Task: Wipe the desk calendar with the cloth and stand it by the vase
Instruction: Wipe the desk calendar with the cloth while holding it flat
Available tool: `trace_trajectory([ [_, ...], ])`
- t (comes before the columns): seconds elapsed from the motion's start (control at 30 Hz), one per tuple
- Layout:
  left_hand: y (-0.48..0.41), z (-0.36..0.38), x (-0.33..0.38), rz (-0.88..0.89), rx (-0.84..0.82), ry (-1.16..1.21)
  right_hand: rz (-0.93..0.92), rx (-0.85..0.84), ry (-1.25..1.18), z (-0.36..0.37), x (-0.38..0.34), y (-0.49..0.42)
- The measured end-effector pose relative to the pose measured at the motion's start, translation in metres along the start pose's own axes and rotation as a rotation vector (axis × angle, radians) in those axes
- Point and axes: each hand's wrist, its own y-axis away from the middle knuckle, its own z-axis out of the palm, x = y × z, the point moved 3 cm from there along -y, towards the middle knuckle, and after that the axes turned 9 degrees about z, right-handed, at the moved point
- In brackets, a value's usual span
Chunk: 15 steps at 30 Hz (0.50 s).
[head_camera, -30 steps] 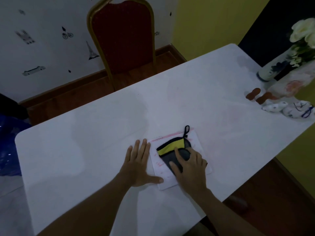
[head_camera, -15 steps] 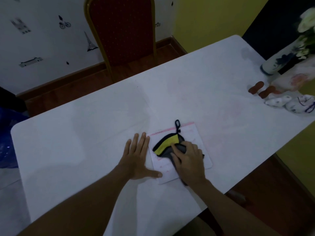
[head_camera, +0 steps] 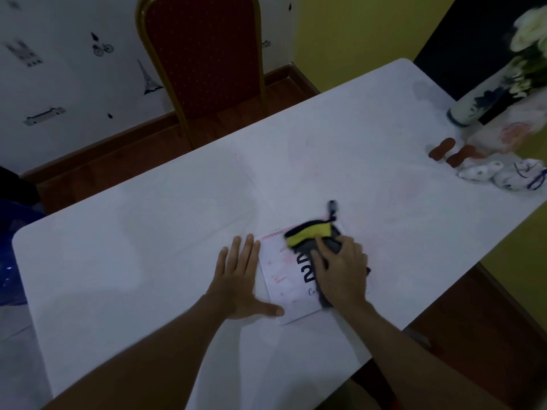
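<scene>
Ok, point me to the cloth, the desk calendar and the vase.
cloth [head_camera: 309,232], head view, on its yellow band.
desk calendar [head_camera: 284,279], head view, on the bare cover left of the printed digits.
vase [head_camera: 473,103], head view, on its white body with blue pattern.

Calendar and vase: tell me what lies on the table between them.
In the head view, the stretch from the desk calendar to the vase is bare white table. The small brown pieces sit off to the right of that line.
</scene>
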Motion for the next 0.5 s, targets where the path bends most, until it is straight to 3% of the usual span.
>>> trace_trajectory([
  [0.1,0.0,0.002,0.001,-0.006,0.033,-0.017,0.303,0.0,-0.083,0.007,-0.019,-0.017],
  [0.13,0.0,0.002,0.001,-0.005,0.041,-0.019,0.272,0.001,-0.095,0.01,-0.033,-0.009],
  [0.27,0.0,0.002,0.001,0.0,0.04,-0.029,-0.133,-0.094,-0.12,0.013,-0.053,0.026],
  [0.33,0.001,0.002,0.002,-0.005,0.041,-0.037,-0.046,-0.121,-0.14,0.008,-0.042,0.007],
  [0.43,0.002,0.0,0.002,-0.011,0.056,-0.043,0.266,-0.102,-0.183,0.009,-0.043,-0.012],
  [0.5,0.002,0.0,0.003,-0.007,0.054,-0.045,0.207,-0.117,-0.194,0.011,-0.057,0.004],
])
